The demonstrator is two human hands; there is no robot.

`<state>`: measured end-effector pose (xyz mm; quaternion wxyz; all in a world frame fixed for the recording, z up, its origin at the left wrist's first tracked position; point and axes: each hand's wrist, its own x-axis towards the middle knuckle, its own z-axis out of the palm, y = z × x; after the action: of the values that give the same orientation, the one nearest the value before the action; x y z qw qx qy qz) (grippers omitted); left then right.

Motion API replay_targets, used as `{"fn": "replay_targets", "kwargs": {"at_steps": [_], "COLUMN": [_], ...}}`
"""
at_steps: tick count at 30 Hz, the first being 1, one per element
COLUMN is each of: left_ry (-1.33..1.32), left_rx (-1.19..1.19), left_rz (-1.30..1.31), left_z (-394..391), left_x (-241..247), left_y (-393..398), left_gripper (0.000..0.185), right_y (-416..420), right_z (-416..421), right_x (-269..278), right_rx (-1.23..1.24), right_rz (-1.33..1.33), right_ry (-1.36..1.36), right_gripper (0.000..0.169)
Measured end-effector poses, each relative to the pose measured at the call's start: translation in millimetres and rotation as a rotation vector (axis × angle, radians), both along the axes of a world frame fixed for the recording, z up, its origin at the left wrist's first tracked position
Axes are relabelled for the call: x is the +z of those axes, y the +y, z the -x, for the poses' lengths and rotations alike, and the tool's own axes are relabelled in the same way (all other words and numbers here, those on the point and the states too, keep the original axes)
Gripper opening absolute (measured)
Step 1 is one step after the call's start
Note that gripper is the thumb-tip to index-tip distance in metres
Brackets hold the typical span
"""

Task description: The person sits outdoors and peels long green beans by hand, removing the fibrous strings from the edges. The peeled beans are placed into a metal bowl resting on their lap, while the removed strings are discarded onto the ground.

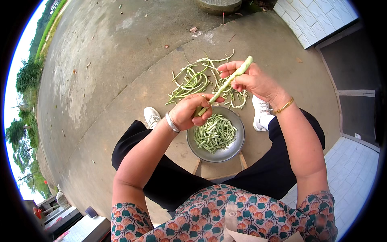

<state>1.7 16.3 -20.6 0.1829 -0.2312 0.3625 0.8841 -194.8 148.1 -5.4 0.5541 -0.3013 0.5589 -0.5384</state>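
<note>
A pale green long bean (227, 82) stretches slantwise between my two hands. My left hand (193, 109) grips its lower end together with a short bean piece. The fingers of my right hand (243, 77) hold the bean near its thicker upper end, which sticks out past them. Below my left hand, a round metal bowl (242, 139) holds many cut bean pieces (215, 133). Long whole beans (192, 80) lie in a tangled heap on the concrete beyond the bowl. Short scraps and bean ends (234, 98) are scattered to the right of that heap, partly behind my right hand.
My white shoes (152, 116) flank the bowl on the concrete floor (121, 78). A wooden-framed stool (198, 168) shows between my legs. White-tiled wall (316, 18) and a dark framed panel (359, 118) stand at right. A round concrete block (219, 6) sits at the far edge.
</note>
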Motion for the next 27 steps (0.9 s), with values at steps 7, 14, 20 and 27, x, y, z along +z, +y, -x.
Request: {"fn": "replay_targets", "kwargs": {"at_steps": [7,14,20,27], "left_ry": [0.042,0.069,0.018,-0.054], "left_rx": [-0.072,-0.086,-0.086,0.236], "left_rz": [0.430,0.436,0.476,0.454], "left_z": [7,11,12,14], "left_x": [3,4,3,-4], "left_y": [10,14,16,22], "left_gripper": [0.034,0.031,0.027,0.024], "right_y": [-4,-6,-6,-8], "right_z": [-14,-20,-23,-30], "right_x": [1,11,11,6], "right_rx": [-0.103,-0.047,-0.039,-0.240], "right_rz": [-0.087,-0.099,-0.098,-0.077], "right_ry": [0.170,0.189,0.192,0.179], "right_gripper": [0.021,0.018,0.018,0.020]}}
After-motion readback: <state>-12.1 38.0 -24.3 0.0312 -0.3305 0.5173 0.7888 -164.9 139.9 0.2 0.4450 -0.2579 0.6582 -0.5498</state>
